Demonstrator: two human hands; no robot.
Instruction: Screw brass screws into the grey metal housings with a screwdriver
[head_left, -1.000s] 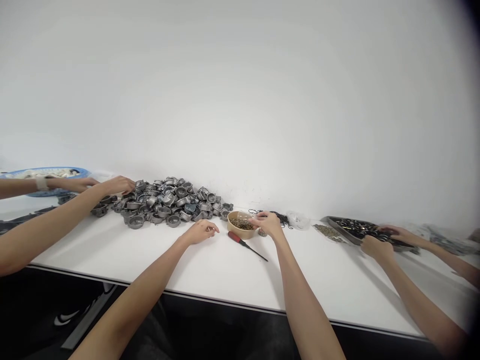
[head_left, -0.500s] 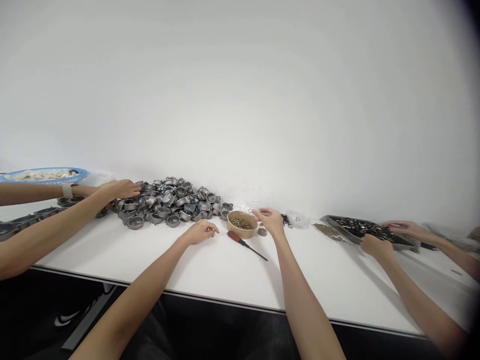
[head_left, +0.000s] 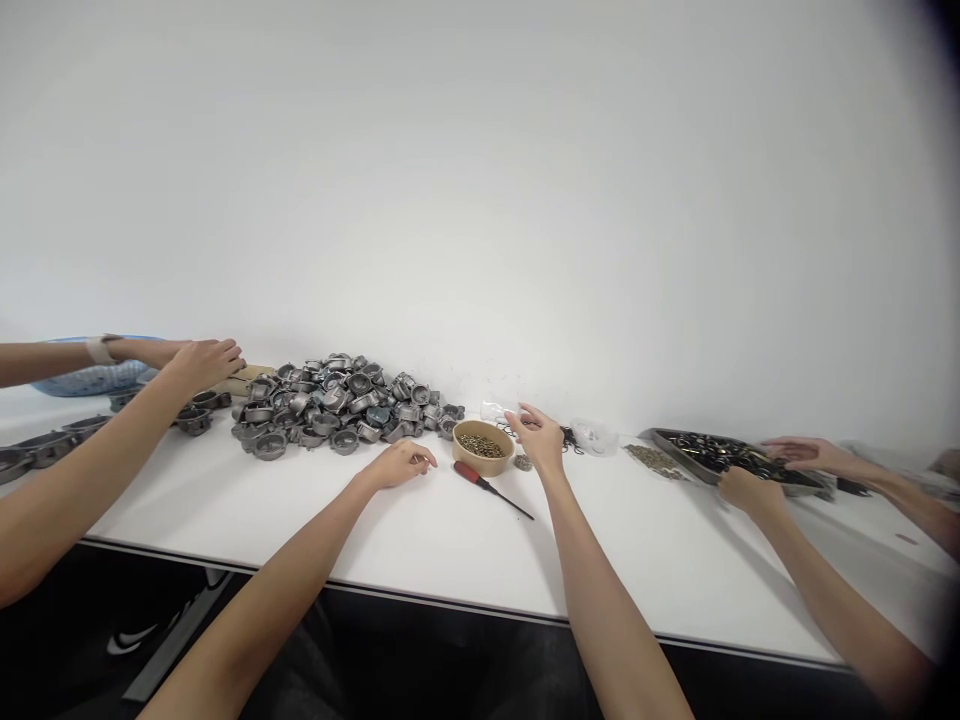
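Judging by brass-coloured pieces (head_left: 482, 446) in the bowl (head_left: 480, 465) and grey parts (head_left: 330, 400) heaped on the surface (head_left: 435, 540), I suppose much is left, the done share unclear, while my right grip (head_left: 541, 440), nearly closed, pinches or only touches a clear piece (head_left: 493, 410) behind the bowl, and my left grip (head_left: 396, 464) curls loosely, its contents uncertain.

No letters or numbers can be read. The one sign-like mark is a white, curved, swoosh-shaped stroke (head_left: 132, 641) on a black, shoe-like form (head_left: 152, 624), lower than the person's left hand (head_left: 401, 465) and well to its left; whether it is a brand's logo cannot be told.
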